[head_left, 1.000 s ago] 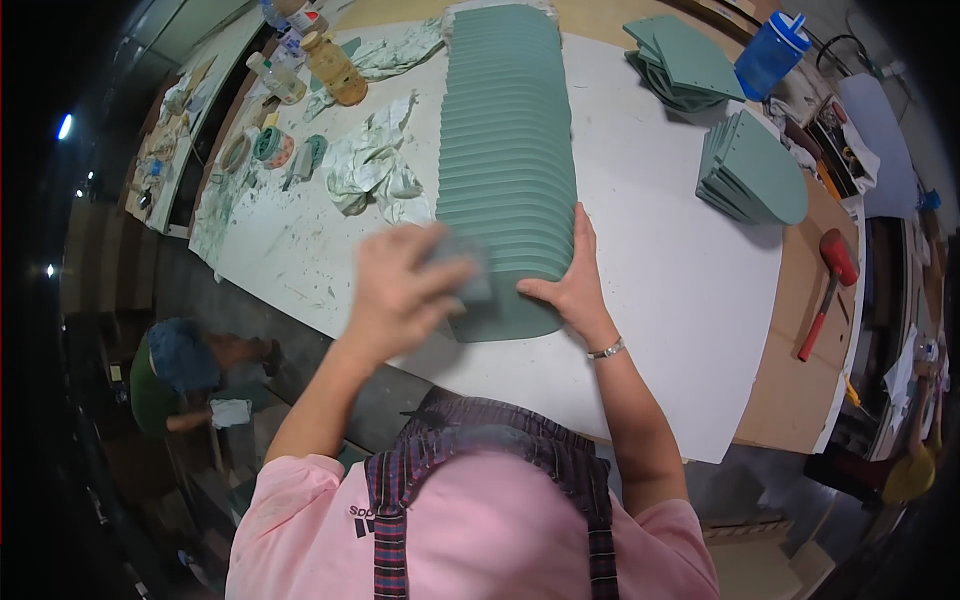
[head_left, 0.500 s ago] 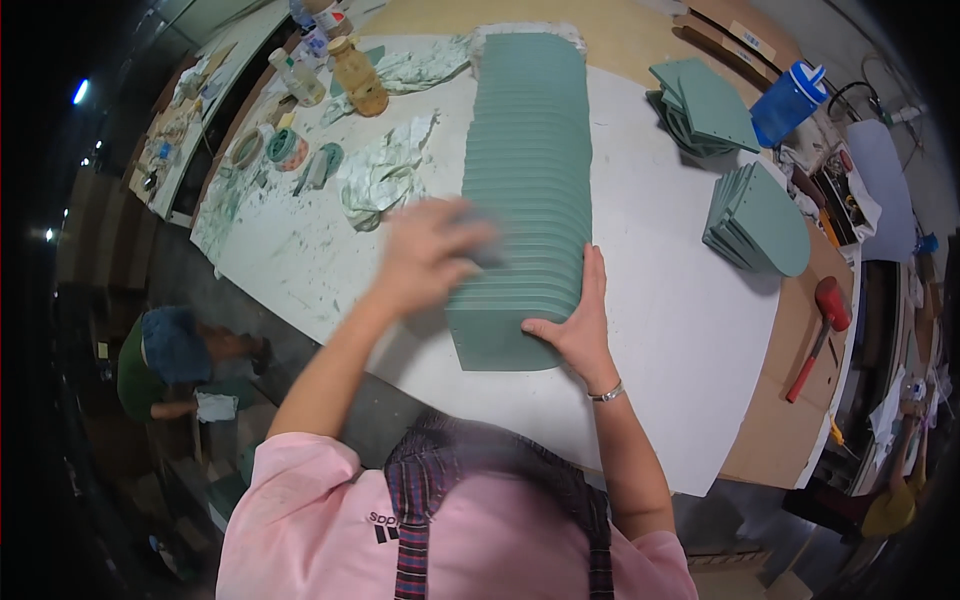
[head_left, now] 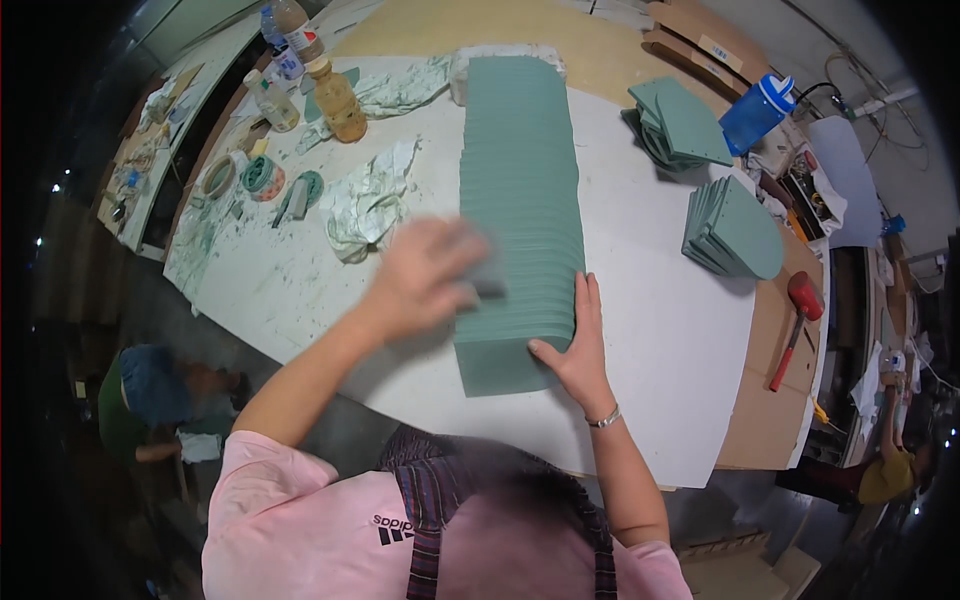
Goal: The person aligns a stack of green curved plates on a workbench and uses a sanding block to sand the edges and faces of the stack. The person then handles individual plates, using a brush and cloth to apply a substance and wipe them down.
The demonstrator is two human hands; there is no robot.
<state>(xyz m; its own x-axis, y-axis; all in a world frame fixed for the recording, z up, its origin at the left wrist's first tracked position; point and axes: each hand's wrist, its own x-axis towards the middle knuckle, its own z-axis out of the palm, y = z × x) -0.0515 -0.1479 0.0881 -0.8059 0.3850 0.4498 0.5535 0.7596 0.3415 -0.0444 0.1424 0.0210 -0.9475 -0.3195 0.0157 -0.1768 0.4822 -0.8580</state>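
Note:
A long row of green rounded panels (head_left: 520, 180) stands packed face to face on the white-covered table, its flat front end toward me. My left hand (head_left: 420, 280) is blurred by motion at the row's left edge. Its fingers are closed around a small dark grey block (head_left: 488, 278), which is against the panels' edges; the block's exact kind is too smeared to tell. My right hand (head_left: 580, 350) lies against the near right corner of the row. Its fingers stretch flat along the right side, and the thumb presses on the front panel.
Crumpled stained cloth (head_left: 365, 205), an amber bottle (head_left: 337, 100) and an open tub (head_left: 262, 178) stand at left. Two smaller panel stacks (head_left: 735, 235) (head_left: 680, 120), a blue jug (head_left: 757, 115) and a red mallet (head_left: 803, 298) are at right. Another person (head_left: 150, 390) is at lower left.
My view has shifted a little, so the table appears lower and further left. The left hand is still blurred over the panels with the block; the right hand keeps its place on the corner.

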